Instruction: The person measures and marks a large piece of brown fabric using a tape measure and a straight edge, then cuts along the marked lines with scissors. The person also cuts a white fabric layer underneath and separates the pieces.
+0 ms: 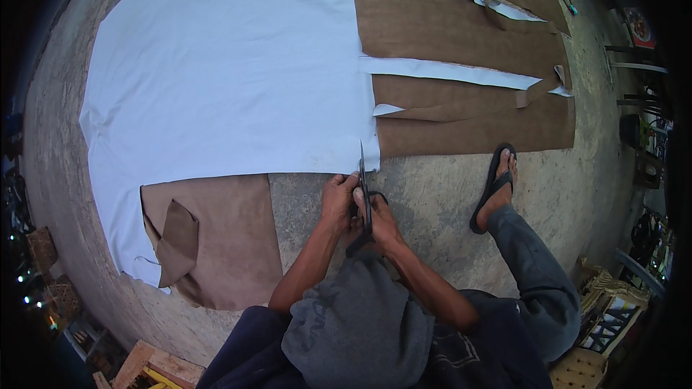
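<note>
A large sheet (231,72), white on the upturned side and brown and suede-like on the other, is spread over the floor. My right hand (382,222) is wrapped round the handles of dark scissors (364,173). Their blades point away from me and lie at the sheet's near edge, by its right corner. Close beside them on the left, my left hand (337,199) pinches that near edge between thumb and fingers. Brown panels (461,21) with white strips (447,70) across them extend to the right of the white area.
A folded-over brown piece (223,234) lies at the near left. My sandalled foot (497,187) rests on the concrete floor (432,223) beside the brown panels. A wooden chair (605,317) stands at lower right, wooden furniture (158,364) at lower left. A small tool (570,6) lies far right.
</note>
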Motion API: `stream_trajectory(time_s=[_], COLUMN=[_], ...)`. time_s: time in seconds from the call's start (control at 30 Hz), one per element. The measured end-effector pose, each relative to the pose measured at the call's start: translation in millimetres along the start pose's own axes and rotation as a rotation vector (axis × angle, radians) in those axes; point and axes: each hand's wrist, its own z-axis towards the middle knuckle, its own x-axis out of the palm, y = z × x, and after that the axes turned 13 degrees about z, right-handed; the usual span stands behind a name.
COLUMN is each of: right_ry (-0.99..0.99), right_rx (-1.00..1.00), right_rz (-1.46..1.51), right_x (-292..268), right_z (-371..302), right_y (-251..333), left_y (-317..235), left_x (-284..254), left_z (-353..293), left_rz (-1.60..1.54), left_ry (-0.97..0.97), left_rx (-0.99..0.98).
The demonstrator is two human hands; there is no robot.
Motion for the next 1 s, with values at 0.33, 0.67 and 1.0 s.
stream_trajectory(time_s=[0.33,0.67,1.0], right_ry=[-0.015,-0.002,-0.018], right_rx=[-0.032,-0.052,-0.058], right_rz=[0.069,-0.005,-0.082], right_x=[5,6,10], right_z=[15,36,52], right_y=[12,26,46], left_y=[3,-8,-7], left_x=[-6,-4,-6], left_z=[-3,-13,-13], left_rz=[0.079,0.170,0.145], left_ry=[0.021,0.014,0.036], left_rx=[-0.021,-0.022,0.003])
